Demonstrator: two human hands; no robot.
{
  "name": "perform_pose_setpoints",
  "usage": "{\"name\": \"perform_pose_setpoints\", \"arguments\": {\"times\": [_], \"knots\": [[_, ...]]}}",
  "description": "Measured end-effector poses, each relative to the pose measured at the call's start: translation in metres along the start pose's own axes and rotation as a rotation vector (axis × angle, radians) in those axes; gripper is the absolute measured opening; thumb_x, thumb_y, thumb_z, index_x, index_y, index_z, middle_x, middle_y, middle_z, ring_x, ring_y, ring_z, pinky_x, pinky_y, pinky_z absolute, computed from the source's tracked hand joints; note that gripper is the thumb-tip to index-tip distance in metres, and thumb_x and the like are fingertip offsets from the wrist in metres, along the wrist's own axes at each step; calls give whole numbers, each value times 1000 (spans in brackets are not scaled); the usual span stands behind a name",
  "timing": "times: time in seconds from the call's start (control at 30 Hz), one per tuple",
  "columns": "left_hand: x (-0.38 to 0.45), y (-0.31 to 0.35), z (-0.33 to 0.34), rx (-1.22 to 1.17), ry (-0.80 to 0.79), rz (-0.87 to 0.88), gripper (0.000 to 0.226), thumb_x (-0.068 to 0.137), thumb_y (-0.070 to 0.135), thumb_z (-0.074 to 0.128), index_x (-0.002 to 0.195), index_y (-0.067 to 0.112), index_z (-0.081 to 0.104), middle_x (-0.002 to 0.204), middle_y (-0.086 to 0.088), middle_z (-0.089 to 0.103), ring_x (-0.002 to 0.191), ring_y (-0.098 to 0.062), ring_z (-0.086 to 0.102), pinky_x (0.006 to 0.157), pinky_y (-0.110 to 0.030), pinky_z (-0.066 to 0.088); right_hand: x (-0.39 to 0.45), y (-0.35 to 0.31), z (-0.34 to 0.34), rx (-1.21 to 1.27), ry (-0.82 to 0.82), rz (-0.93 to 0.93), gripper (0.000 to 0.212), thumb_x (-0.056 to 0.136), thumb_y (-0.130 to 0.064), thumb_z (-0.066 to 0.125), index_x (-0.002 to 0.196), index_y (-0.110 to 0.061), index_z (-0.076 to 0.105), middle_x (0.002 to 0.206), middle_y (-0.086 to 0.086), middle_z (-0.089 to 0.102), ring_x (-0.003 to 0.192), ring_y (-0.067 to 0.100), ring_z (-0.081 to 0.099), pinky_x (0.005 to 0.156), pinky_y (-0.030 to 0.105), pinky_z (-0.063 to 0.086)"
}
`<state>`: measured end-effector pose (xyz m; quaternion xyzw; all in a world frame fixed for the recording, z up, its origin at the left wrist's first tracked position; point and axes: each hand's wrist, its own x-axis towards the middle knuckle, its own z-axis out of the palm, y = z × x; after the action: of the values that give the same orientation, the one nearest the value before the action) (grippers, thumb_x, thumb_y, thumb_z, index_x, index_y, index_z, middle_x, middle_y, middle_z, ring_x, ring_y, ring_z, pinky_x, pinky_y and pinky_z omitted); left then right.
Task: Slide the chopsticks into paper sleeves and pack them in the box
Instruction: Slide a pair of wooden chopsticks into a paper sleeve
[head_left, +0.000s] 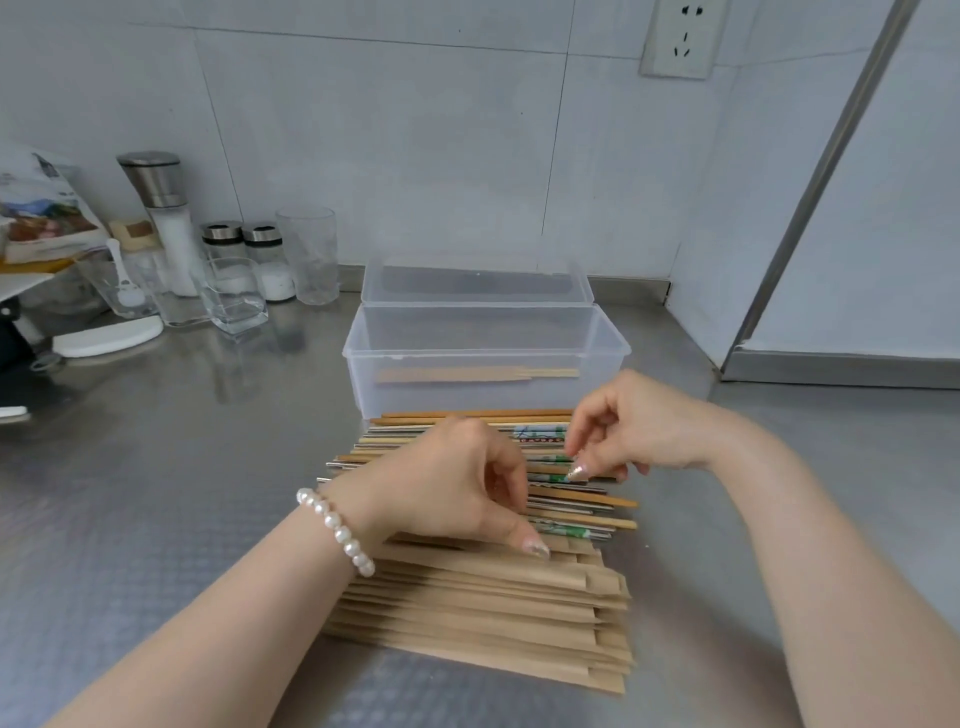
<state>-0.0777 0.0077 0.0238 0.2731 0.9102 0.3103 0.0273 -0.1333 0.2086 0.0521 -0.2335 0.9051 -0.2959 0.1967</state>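
Observation:
A clear plastic box stands open in the middle of the counter, its lid tilted back. One sleeved pair of chopsticks lies inside. In front of the box lies a pile of loose chopsticks, wooden and metal, some with green ends. Nearer to me is a stack of brown paper sleeves. My left hand, with a pearl bracelet on the wrist, has its fingers curled down onto the pile and seems to pinch a chopstick there. My right hand pinches a green-ended chopstick between thumb and forefinger.
The steel counter holds glass jars, a grinder and a tumbler at the back left, with a white lid beside them. A tiled wall runs behind the box. A steel corner post rises on the right.

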Motion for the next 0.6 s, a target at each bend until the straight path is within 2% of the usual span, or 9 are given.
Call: {"name": "perform_pose_setpoints", "arguments": {"times": [0.1,0.17,0.4,0.5,0.6], "knots": [[-2,7,2,2,-144,-25,36,52,40,86,75,18,69,74,1,66,66,-10,57,58,-16,43,-9,-1,0,-86,-95,41,16,72,-10,77,74,-20,65,49,-9,59,46,8,54,42,19,38],[-2,10,4,6,-172,-36,38,50,40,87,77,21,69,76,2,67,68,-10,58,59,-17,45,-13,-3,0,-109,-129,60,15,72,-10,76,75,-19,64,49,-9,60,48,9,55,43,18,39],[2,6,8,8,-152,-108,41,48,37,88,80,22,68,75,4,64,66,-6,55,60,-18,46,-15,-12,9,-134,-207,48,16,74,-5,74,75,-17,63,56,-7,62,46,9,55,41,17,39],[2,4,8,32,-130,-117,44,47,38,88,83,21,69,75,5,63,64,-4,53,57,-13,41,-16,-16,15,-153,-281,41,14,72,-10,77,77,-16,64,59,-6,63,46,10,55,40,17,39],[1,5,8,42,-125,-113,44,47,39,88,82,21,68,76,4,63,64,-5,53,56,-13,41,-15,-19,21,-199,-312,49,12,73,-10,75,78,-14,65,62,-1,62,44,10,53,38,16,38]]}}
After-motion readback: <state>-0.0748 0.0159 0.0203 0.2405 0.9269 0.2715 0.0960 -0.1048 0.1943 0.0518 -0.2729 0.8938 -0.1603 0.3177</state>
